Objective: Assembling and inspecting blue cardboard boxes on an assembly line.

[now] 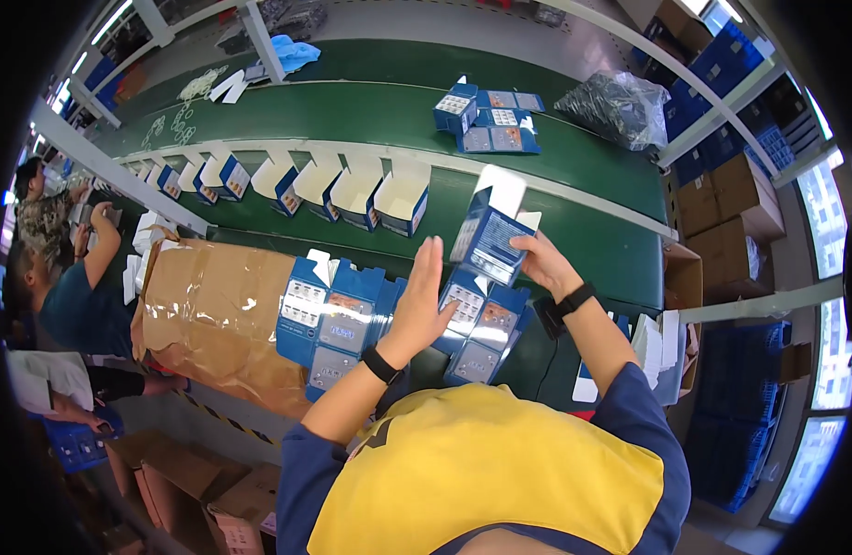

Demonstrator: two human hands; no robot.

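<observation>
A blue folding carton [489, 242], its white flaps standing open at the top, is held tilted over the bench. My right hand [548, 265] pinches its right side near the upper edge. My left hand [420, 301] is flat with its fingers stretched upward, just left of the carton; whether the palm touches it I cannot tell. Below both hands lies a stack of flat blue carton blanks [486, 326] with clear windows. More flat carton blanks [338, 319] lie left of my left forearm, on brown wrapping paper.
Several erected open cartons [403, 205] stand in a row along the green conveyor [537, 208]. Farther back are more blue cartons [490, 120] and a dark plastic bag [615, 109]. A brown taped paper bundle [224, 314] lies left. White inserts [655, 344] stand right. Co-workers are at far left.
</observation>
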